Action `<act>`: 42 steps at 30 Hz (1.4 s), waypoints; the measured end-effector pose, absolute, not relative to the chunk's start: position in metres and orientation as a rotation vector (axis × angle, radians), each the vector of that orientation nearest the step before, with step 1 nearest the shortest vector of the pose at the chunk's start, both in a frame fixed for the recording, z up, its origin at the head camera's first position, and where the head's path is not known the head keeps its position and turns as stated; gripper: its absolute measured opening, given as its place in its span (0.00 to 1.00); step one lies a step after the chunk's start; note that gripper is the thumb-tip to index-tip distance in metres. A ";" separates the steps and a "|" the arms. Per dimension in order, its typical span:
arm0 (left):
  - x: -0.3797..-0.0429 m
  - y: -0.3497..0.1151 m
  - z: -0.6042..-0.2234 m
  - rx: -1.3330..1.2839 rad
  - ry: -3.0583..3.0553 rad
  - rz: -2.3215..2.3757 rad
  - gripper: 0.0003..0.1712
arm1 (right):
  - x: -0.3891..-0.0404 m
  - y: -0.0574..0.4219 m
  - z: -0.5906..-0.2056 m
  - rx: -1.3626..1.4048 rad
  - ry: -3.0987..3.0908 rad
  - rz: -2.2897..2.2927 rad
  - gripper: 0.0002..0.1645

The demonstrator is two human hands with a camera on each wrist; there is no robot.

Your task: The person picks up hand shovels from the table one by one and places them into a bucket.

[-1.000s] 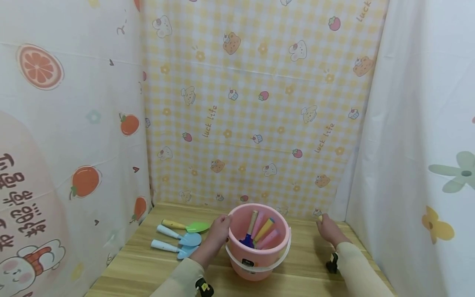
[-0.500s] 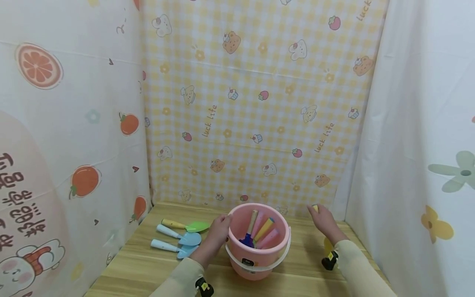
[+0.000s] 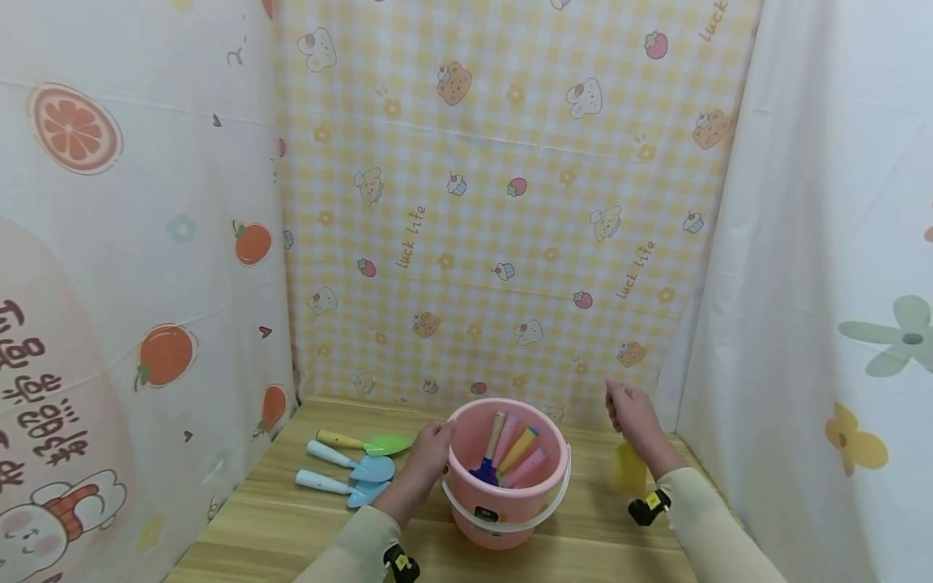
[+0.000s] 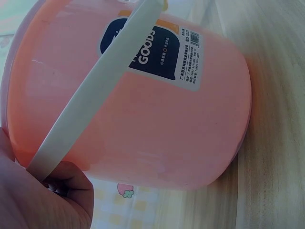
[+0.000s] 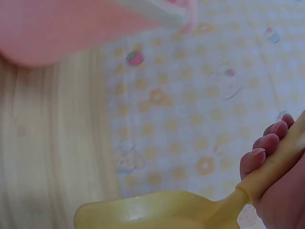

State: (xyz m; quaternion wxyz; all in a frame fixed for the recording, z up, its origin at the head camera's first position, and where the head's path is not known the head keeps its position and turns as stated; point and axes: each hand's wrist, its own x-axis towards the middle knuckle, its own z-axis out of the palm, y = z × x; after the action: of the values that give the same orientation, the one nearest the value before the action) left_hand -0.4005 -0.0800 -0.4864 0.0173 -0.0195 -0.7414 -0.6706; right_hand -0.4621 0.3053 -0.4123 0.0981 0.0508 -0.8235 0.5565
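A pink bucket (image 3: 487, 508) stands upright on the wooden table, its white handle (image 4: 90, 100) hanging down at the front. My left hand (image 3: 428, 455) grips the left side of its rim, thumb and fingers curled in the left wrist view. Several toy tools sit inside, among them a dark blue one with a wooden handle (image 3: 497, 433) and a yellow handle (image 3: 519, 445); their lower ends are mostly hidden. To the right of the bucket, my right hand (image 3: 638, 419) holds a yellow shovel (image 5: 157, 210) by its handle, raised above the table with its blade downward.
Left of the bucket lie a green shovel (image 3: 389, 444) with a yellow handle and two light blue shovels (image 3: 375, 468), partly overlapping. The table (image 3: 255, 526) is bounded by a checked cloth (image 3: 474, 243) behind and white cloths at both sides.
My right hand has moved left and then up with the yellow shovel, whose blade now shows below the hand. My left hand and the bucket have stayed in place.
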 end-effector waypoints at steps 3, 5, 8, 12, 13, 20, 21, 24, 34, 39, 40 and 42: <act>-0.401 -0.080 -0.487 -0.063 -2.303 -2.084 0.27 | -0.457 0.302 -0.397 0.167 -2.376 1.710 0.34; -0.401 -0.080 -0.486 -0.062 -2.301 -2.085 0.27 | -0.453 0.299 -0.387 0.179 -2.319 1.774 0.35; -0.401 -0.080 -0.487 -0.061 -2.298 -2.081 0.27 | -0.448 0.295 -0.373 0.220 -2.196 1.931 0.34; -0.400 -0.080 -0.487 -0.062 -2.300 -2.073 0.26 | -0.442 0.291 -0.360 0.264 -1.997 2.174 0.31; -0.400 -0.079 -0.488 -0.062 -2.301 -2.073 0.26 | -0.440 0.290 -0.357 0.271 -1.953 2.219 0.31; -0.400 -0.080 -0.488 -0.052 -2.301 -2.074 0.27 | -0.433 0.279 -0.338 0.316 -1.783 2.359 0.28; -0.400 -0.080 -0.488 -0.054 -2.300 -2.075 0.27 | -0.432 0.277 -0.335 0.327 -1.764 2.373 0.28; -0.400 -0.080 -0.487 -0.057 -2.302 -2.073 0.27 | -0.429 0.267 -0.328 0.350 -1.710 2.412 0.29; -0.400 -0.080 -0.487 -0.047 -2.309 -2.065 0.26 | -0.437 0.216 -0.328 0.454 -1.762 2.420 0.28; -0.399 -0.080 -0.486 -0.053 -2.306 -2.061 0.26 | -0.440 0.187 -0.331 0.505 -1.861 2.452 0.28; -0.399 -0.080 -0.486 -0.052 -2.307 -2.060 0.26 | -0.440 0.181 -0.332 0.529 -1.897 2.460 0.28; -0.398 -0.080 -0.485 -0.052 -2.306 -2.062 0.26 | -0.441 0.171 -0.334 0.593 -1.985 2.452 0.27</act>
State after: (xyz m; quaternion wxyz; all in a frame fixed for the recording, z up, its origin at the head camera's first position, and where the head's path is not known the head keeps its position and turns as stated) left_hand -0.3984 -0.0797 -0.4845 0.0237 -0.0168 -0.7451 -0.6663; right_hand -0.4407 0.1706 -0.3339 -0.0341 0.1845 -0.6181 0.7634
